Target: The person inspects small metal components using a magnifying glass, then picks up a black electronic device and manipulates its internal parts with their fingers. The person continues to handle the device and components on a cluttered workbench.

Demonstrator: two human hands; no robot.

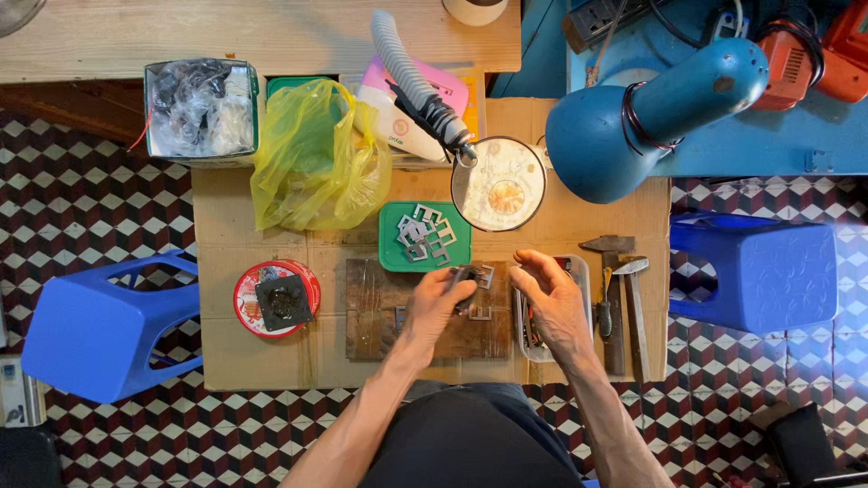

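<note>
Left hand (pixel 440 303) pinching a small metal part (pixel 463 274) over the wood board (pixel 375 312); right hand (pixel 553 298) half-open, empty, above the tray (pixel 580 271).

I see my two blue plastic stools (pixel 101 327), a crumpled yellow plastic bag (pixel 312 167), a green tray (pixel 391 253), a round red tin lid (pixel 249 303), and a maroon-and-white checkered floor (pixel 81 203).

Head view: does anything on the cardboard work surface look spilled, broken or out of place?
Nothing stands out. The small metal pieces sit gathered in the green tray, the hammers lie side by side at the right, and the left hand works over the wooden board. The right hand hovers open beside it.
</note>
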